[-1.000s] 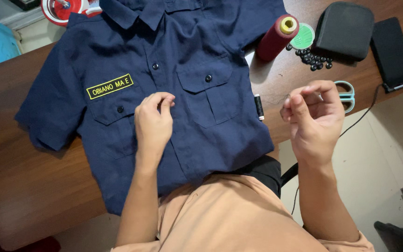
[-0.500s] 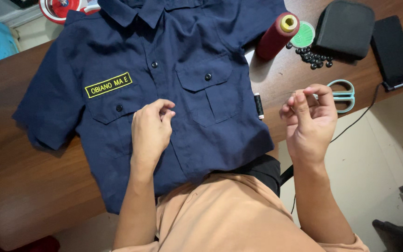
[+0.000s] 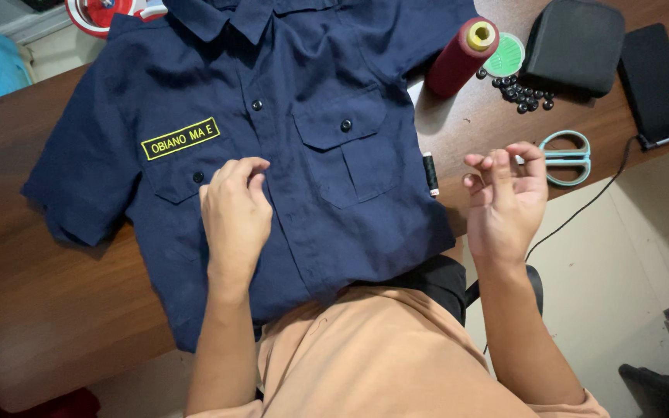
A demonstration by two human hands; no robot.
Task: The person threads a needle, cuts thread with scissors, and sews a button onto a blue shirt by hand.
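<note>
the shirt (image 3: 288,147) lay flat and face up on the worktop (image 3: 32,294), collar at the far edge and hem hanging off the near edge toward the person, so its long axis ran from far to near with the collar pointing away. the placket was closed, with a dark button (image 3: 256,104) showing high on it and one on each pocket flap; lower down the placket no button could be made out, so the sewing looked, as a guess, barely begun, with the fastening work itself left. the left hand (image 3: 234,213) rested on the shirt just beside the placket, below the yellow name patch (image 3: 180,138), fingers curled and tips pinched together on the cloth; whether it gripped anything small could not be told. the right hand (image 3: 505,197) hovered off the shirt's right edge, above the worktop's near rim, fingers loosely bent with the thumb and forefinger close together, perhaps on a thread or needle too fine to see. a small black spool (image 3: 430,174) lay touching the shirt's right edge. farther right of the shirt stood a dark red thread cone (image 3: 462,58), a scatter of loose black buttons (image 3: 520,93), teal scissors (image 3: 567,159), and a black pouch (image 3: 574,46), all untouched.
</note>
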